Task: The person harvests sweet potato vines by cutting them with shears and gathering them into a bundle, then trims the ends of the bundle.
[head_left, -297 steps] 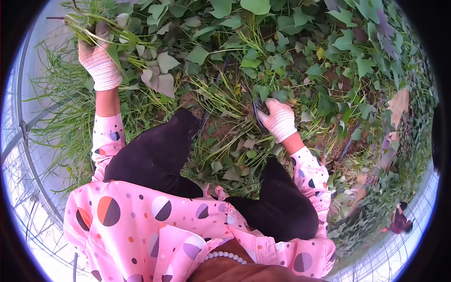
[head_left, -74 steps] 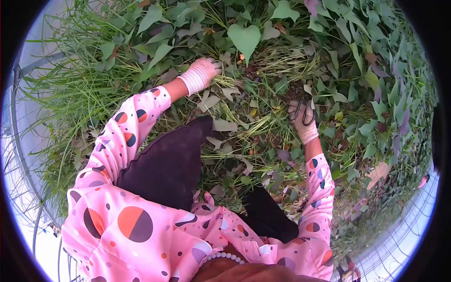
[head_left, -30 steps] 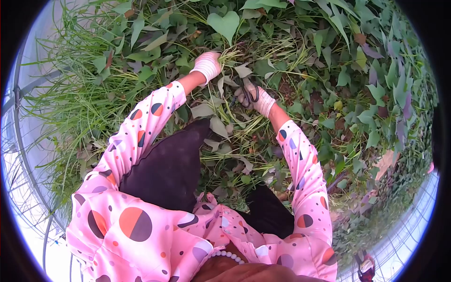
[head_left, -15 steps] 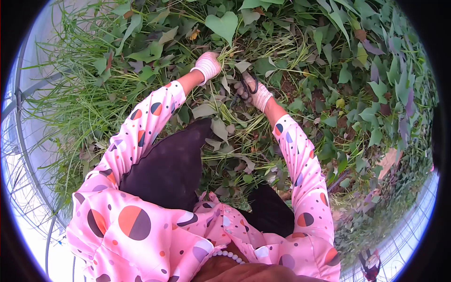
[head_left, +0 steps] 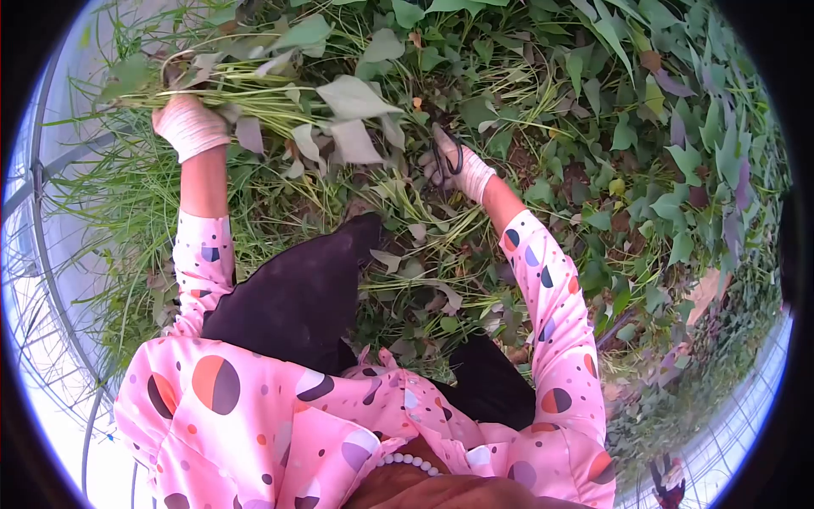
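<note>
My left hand [head_left: 192, 127], in a pale striped glove, is closed round a bunch of leafy vine stems [head_left: 280, 97] at the upper left. The stems stretch sideways to the right, with broad green and greyish leaves hanging at that end. Near the middle, my right hand [head_left: 462, 172], also gloved, grips scissors [head_left: 447, 161] by their dark looped handles. Their blades are hidden from view. Cut or loose-looking stems [head_left: 449, 225] lie among the leaves just below my right hand.
Dense heart-leaved vines [head_left: 627, 136] cover the ground ahead and to the right. Tall grass [head_left: 110, 187] grows along the left, beside pale sheeting and a metal frame [head_left: 36, 170]. My knee in dark trousers [head_left: 288, 293] is close below the hands. Another person [head_left: 670, 483] is far off at the lower right.
My left hand has swung from the middle to the upper left, carrying the bunch of vine stems with it. My right hand with the scissors has stayed nearly in place.
</note>
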`<state>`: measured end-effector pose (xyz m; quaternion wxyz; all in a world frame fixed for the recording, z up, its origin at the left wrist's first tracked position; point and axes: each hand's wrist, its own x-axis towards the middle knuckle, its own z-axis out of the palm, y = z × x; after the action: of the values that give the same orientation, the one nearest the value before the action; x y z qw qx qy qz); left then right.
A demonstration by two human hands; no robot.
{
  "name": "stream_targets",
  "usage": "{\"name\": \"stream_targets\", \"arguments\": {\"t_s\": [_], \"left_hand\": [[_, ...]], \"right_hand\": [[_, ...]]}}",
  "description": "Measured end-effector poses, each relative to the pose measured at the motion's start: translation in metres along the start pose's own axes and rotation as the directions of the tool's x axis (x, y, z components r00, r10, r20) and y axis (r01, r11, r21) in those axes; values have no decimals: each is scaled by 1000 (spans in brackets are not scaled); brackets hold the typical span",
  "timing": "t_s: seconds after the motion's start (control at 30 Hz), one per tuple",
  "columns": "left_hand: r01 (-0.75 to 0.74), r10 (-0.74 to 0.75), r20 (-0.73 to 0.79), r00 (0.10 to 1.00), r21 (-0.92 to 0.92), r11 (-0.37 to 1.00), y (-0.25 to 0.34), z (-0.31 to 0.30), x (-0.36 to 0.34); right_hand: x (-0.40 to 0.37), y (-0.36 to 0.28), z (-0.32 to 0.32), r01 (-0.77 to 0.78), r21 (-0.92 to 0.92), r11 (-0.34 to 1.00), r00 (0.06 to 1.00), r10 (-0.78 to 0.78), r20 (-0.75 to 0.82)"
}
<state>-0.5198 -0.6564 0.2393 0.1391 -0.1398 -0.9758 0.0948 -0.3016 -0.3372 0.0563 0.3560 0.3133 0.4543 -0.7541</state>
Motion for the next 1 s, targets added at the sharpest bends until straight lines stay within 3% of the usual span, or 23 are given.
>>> {"name": "stream_targets", "arguments": {"t_s": [0.03,0.07,0.1,0.13,0.17,0.2,0.27,0.3,0.33,0.37,0.43,0.47,0.5,0.6,0.7,0.8,1.0], "left_hand": [[84,-126,-59,990,-467,880,-2,-30,7],[105,-263,-52,963,-829,549,-4,-52,13],[57,-376,21,926,-995,85,-4,-66,17],[-46,-435,141,889,-918,-393,-3,-71,19],[-31,-363,-70,929,-993,113,5,-69,18],[-63,-193,-216,957,-806,589,20,-63,15],[-245,45,-254,966,-846,473,55,-39,0],[-11,150,11,989,-989,147,88,-48,-9],[-34,304,46,952,-967,254,125,-49,-10],[133,450,143,882,-990,54,146,-29,-12],[-123,689,176,703,-924,361,179,92,0],[-385,676,358,644,-612,691,200,59,0],[-317,627,390,674,-614,723,214,39,0],[-467,661,454,598,-474,747,249,67,7],[-569,692,386,610,-395,722,253,99,3],[-580,667,457,588,-337,742,245,107,1],[-582,597,576,558,-241,777,246,112,-6]], "right_hand": [[11,2,-4,-22,73,997,999,18,51],[12,1,-3,-17,74,997,998,13,54],[12,-2,-4,-9,103,995,999,5,34],[13,-3,-4,-1,133,991,1000,-1,13],[22,0,-10,0,158,987,998,-9,59],[21,-1,-10,0,158,987,998,-9,60],[20,-2,-10,-19,209,978,998,4,70],[21,-1,-10,-22,207,978,998,7,69],[24,2,-10,-3,220,976,998,-12,67],[26,2,-10,15,231,973,997,-31,67],[25,0,-7,10,232,973,998,-23,52],[23,0,-5,6,239,971,999,-15,35],[22,-2,-2,-4,218,976,1000,4,3],[22,6,-4,-31,275,961,999,20,41],[26,14,-4,8,292,957,1000,-7,-5],[24,18,-7,53,275,960,998,-40,-50],[23,20,-8,65,180,982,997,-72,34]]}}
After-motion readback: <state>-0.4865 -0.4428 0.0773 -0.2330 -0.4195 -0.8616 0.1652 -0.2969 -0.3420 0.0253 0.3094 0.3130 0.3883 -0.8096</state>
